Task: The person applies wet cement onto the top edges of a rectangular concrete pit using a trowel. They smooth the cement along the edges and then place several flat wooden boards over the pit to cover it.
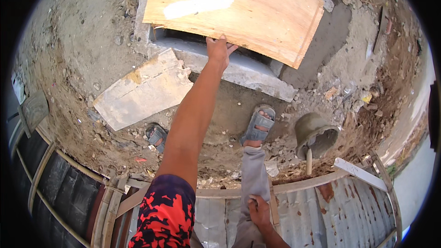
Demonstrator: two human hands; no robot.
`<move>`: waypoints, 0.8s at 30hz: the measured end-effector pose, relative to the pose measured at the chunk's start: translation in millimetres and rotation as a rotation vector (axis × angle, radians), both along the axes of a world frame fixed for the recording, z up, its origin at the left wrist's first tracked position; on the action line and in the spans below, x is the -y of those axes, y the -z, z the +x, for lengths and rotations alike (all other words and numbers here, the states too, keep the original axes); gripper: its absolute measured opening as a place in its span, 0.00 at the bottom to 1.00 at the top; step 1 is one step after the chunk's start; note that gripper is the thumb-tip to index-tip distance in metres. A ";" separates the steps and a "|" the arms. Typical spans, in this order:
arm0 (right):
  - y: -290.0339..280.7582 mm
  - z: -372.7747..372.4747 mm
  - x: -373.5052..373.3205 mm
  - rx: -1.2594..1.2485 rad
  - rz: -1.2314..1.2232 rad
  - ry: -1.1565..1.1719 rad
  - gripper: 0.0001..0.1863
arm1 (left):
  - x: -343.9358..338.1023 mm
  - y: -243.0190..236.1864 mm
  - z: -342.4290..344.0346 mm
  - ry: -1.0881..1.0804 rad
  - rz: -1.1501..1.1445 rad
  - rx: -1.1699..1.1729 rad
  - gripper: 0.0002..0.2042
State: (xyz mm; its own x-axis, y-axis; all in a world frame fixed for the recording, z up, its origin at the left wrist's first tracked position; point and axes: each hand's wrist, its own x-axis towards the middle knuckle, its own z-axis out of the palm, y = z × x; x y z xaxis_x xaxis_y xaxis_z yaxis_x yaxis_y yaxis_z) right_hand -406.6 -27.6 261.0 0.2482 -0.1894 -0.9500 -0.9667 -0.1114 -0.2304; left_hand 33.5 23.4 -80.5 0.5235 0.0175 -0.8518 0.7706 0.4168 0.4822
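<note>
A light plywood board [248, 4] with a white smear lies over a concrete-walled opening. My left hand [219, 53] grips the board's near edge, some fingers on top and others reaching down beside it. That edge is raised above the concrete rim [229, 71], leaving a dark gap below. My right hand [260, 212] rests curled in a fist against my trouser leg, with nothing showing in it. A stained, ragged-edged flat sheet [144, 87] lies on the ground left of my left forearm.
A cement-coated bucket [308, 127] leans at right, a wooden handle [309, 161] at its mouth. Wet-looking mortar [333, 32] borders the opening's right side. Rusty corrugated sheets [340, 206] and wooden poles [108, 206] line the near side. A grey pan-like object [34, 110] stands far left.
</note>
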 end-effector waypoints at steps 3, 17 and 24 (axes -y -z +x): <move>-0.5 2.8 0.7 -0.017 -0.004 -0.031 0.12 | 0.9 3.5 3.2 0.011 -0.047 0.030 0.40; 0.7 0.9 -6.6 0.036 -0.013 -0.042 0.12 | -18.1 -13.0 16.6 0.077 -0.022 -0.079 0.37; 9.0 -1.7 -17.3 0.137 -0.131 -0.208 0.12 | -114.8 -55.5 -100.1 0.089 -0.080 -0.193 0.25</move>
